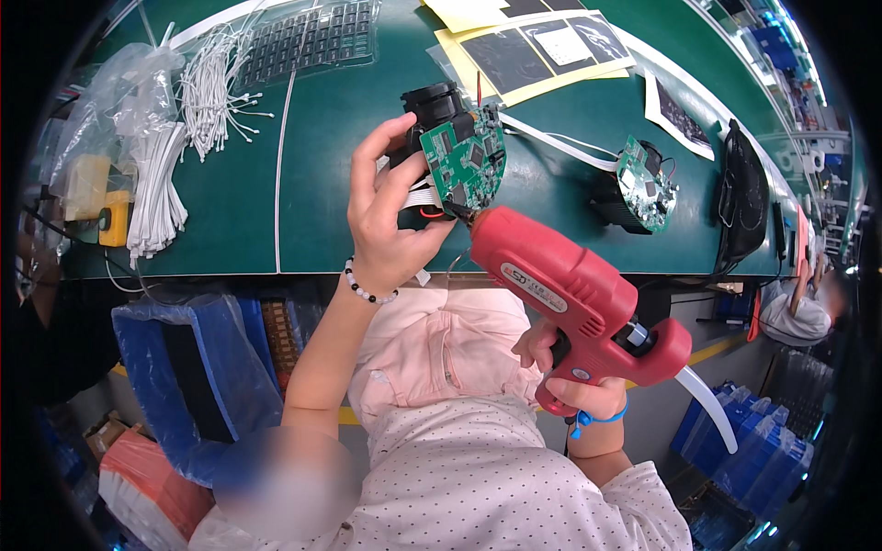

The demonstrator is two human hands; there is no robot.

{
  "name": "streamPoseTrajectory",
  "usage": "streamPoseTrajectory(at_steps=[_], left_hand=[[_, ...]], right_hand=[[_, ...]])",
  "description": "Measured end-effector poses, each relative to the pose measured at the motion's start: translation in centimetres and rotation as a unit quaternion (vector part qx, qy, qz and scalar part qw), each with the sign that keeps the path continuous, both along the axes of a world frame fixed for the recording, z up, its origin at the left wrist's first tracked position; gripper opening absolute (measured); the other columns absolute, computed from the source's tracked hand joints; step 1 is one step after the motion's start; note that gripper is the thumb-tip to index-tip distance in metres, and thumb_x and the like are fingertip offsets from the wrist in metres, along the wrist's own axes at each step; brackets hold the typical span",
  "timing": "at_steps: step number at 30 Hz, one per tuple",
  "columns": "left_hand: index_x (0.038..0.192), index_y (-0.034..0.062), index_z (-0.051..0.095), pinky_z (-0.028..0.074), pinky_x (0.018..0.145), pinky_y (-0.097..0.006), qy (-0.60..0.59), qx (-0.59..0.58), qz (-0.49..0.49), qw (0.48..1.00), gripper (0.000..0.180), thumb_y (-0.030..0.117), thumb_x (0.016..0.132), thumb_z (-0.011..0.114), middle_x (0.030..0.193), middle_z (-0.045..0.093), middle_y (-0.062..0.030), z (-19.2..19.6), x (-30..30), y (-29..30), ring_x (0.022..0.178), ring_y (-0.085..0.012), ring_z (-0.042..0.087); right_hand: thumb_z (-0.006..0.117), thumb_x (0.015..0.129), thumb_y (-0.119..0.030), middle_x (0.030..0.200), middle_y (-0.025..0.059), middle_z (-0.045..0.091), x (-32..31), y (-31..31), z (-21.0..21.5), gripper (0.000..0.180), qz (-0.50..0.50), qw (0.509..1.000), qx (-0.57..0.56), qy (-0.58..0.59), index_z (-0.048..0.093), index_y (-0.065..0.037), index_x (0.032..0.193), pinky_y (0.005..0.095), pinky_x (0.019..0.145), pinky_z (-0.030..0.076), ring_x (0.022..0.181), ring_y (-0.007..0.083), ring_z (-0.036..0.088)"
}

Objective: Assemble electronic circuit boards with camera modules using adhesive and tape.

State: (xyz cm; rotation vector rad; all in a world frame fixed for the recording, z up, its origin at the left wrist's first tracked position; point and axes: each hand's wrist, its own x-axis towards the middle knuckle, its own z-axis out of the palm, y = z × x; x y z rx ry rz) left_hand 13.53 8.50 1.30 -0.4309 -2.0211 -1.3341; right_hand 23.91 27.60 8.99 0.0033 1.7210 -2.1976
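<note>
1. Holding a black module with a green circuit board (467,158) up over the near edge of the green workbench (303,184), the person's left hand (390,216) has its fingers clamped around it.
2. The right hand (574,386) is closed on the grip of a red hot glue gun (574,289), whose nozzle touches the board's lower edge (a clear glue stick juts from the gun's rear).
3. A second circuit board assembly (638,188) lies on the bench to the right.
4. Bundles of white cable ties (188,119) lie to the left.

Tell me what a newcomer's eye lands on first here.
The red glue gun at centre, gripped by the right hand, its nozzle against a green circuit board that the left hand holds up above the green table. At far left lie bundles of white cable ties.
</note>
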Motion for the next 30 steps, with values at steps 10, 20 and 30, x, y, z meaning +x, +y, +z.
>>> streamPoseTrajectory(at_steps=[10, 20, 30], left_hand=[[0.098, 0.0015, 0.058, 0.045, 0.079, -0.034, -0.002, -0.007, 0.002, 1.0, 0.052, -0.003, 0.048, 0.072, 0.12, 0.043, -0.0151, 0.0, 0.0, -0.1, 0.098, -0.0283, 0.052], [0.098, 0.0015, 0.058, 0.045, 0.079, -0.035, -0.002, -0.008, 0.003, 1.0, 0.052, -0.003, 0.048, 0.072, 0.12, 0.043, -0.0147, 0.0, 0.0, -0.1, 0.098, -0.0281, 0.052], [0.098, 0.0017, 0.058, 0.046, 0.08, -0.035, -0.004, -0.004, -0.002, 1.0, 0.052, -0.002, 0.049, 0.072, 0.119, 0.043, -0.0152, 0.0, 0.0, 0.0, 0.098, -0.029, 0.052]], right_hand=[[0.054, 0.058, -0.006, 0.071, 0.0068, 0.048, 0.1, 1.0, -0.4, 0.059, 0.039, 0.999, -0.015, 0.027, 0.04, 0.007, 0.113, 0.0337, 0.068, 0.045, 0.068, 0.0189, 0.05], [0.05, 0.058, -0.002, 0.076, 0.0073, 0.049, 0.1, 1.4, -0.2, 0.06, 0.051, 0.997, -0.046, 0.034, 0.039, 0.006, 0.116, 0.0332, 0.072, 0.044, 0.074, 0.0184, 0.05], [0.061, 0.052, -0.015, 0.064, 0.0088, 0.049, -0.5, -0.5, 0.8, 0.046, -0.054, 0.998, 0.009, -0.02, 0.048, 0.006, 0.09, 0.0362, 0.065, 0.047, 0.066, 0.0248, 0.053]])
